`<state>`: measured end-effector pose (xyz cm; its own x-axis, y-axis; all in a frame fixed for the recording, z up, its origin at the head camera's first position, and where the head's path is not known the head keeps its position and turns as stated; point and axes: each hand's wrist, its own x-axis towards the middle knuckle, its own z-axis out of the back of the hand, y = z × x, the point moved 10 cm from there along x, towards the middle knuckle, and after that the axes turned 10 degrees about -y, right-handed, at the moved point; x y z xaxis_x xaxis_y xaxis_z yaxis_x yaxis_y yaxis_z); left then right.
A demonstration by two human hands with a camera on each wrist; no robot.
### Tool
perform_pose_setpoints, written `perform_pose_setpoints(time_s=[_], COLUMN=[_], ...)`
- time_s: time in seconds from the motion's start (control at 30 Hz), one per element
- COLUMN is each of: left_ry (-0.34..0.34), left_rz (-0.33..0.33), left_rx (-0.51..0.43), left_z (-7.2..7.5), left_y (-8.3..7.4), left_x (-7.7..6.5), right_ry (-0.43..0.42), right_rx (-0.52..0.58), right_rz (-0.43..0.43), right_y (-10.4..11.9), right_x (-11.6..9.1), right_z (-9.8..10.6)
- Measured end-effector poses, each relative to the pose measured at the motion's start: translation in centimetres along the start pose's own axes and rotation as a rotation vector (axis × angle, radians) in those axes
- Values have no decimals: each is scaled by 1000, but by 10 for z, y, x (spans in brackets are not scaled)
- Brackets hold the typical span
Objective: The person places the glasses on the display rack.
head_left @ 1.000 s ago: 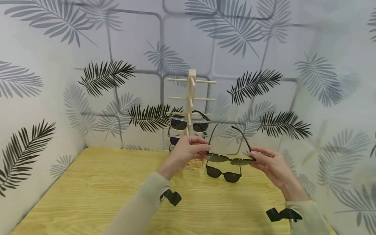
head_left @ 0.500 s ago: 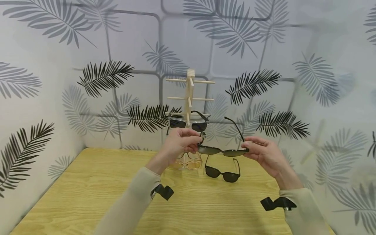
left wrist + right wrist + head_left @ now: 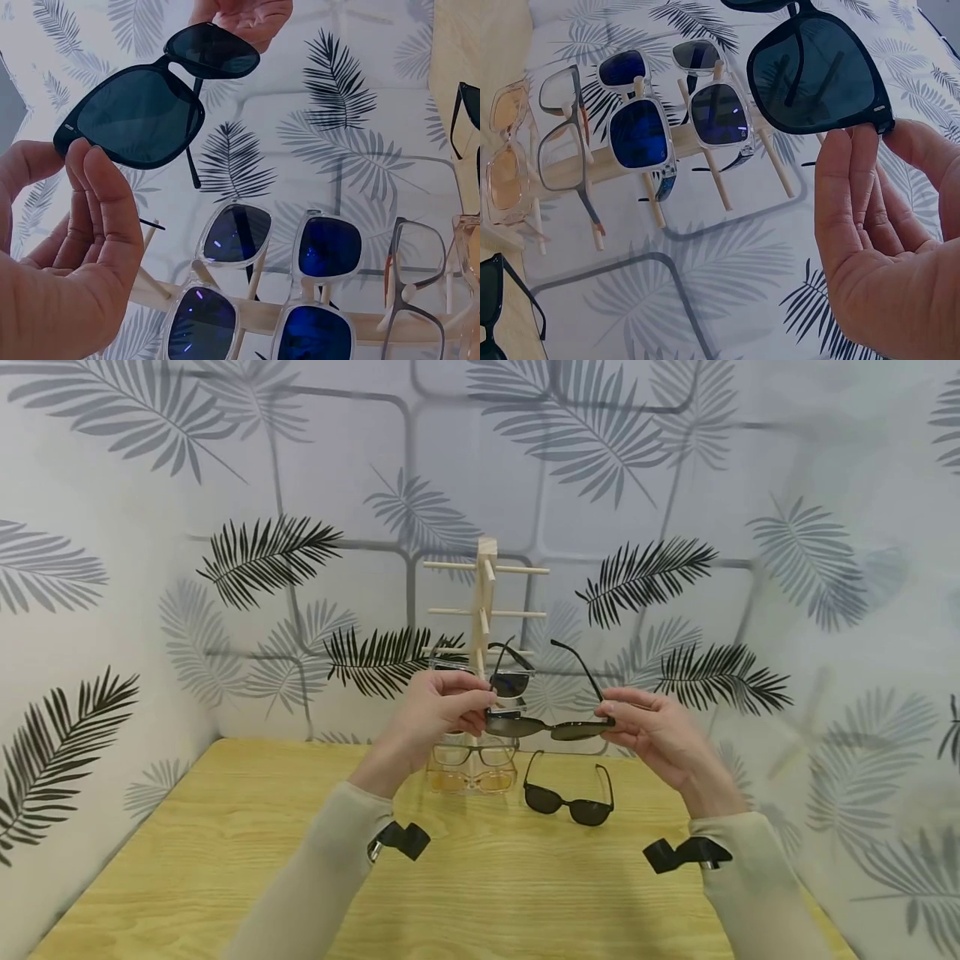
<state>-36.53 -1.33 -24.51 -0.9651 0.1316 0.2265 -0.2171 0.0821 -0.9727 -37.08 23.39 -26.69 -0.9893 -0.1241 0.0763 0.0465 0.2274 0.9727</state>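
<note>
Both hands hold up a pair of black sunglasses (image 3: 577, 729) with dark lenses, its temples unfolded and pointing away toward the rack. My left hand (image 3: 438, 710) pinches the frame's left hinge corner between thumb and fingers; my right hand (image 3: 648, 731) pinches the opposite corner. In the head view the sunglasses overlap the right side of a wooden eyewear rack (image 3: 486, 585). Lower pegs of that rack carry clear-framed sunglasses (image 3: 718, 112), clear-framed blue-lens sunglasses (image 3: 639, 133), grey-framed eyeglasses (image 3: 561, 154) and orange-tinted glasses (image 3: 472, 781).
A second pair of black sunglasses (image 3: 566, 804) stands on the wood-grain table (image 3: 480, 877), right of the rack's base. Bare upper pegs (image 3: 517, 569) stick out sideways from the rack. Behind it rises a leaf-patterned wall covering (image 3: 375, 460).
Both hands have carried the black sunglasses left and upward, closer to the rack. The lower glasses on the rack have come into view beneath my left hand.
</note>
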Motion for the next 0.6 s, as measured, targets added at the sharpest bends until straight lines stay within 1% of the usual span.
perform_pose_setpoints(time_s=[0.1,0.23,0.33,0.47,0.6], left_ry=[-16,-35,-47,-66,-97], left_rz=[-5,-3,-15,-36,-36], left_rx=[6,-18,-39,-49,-73], left_z=[7,16,22,31,41], left_y=[-3,-7,-12,-19,-23], left_x=[0,-1,0,2,6], right_ry=[-7,-12,-7,-7,-10], right_rx=[-5,-15,-16,-19,-38], right_rz=[-5,-6,-3,12,0], right_y=[1,5,9,18,23], right_x=[4,8,11,16,24], right_z=[-5,-14,-21,-30,-38])
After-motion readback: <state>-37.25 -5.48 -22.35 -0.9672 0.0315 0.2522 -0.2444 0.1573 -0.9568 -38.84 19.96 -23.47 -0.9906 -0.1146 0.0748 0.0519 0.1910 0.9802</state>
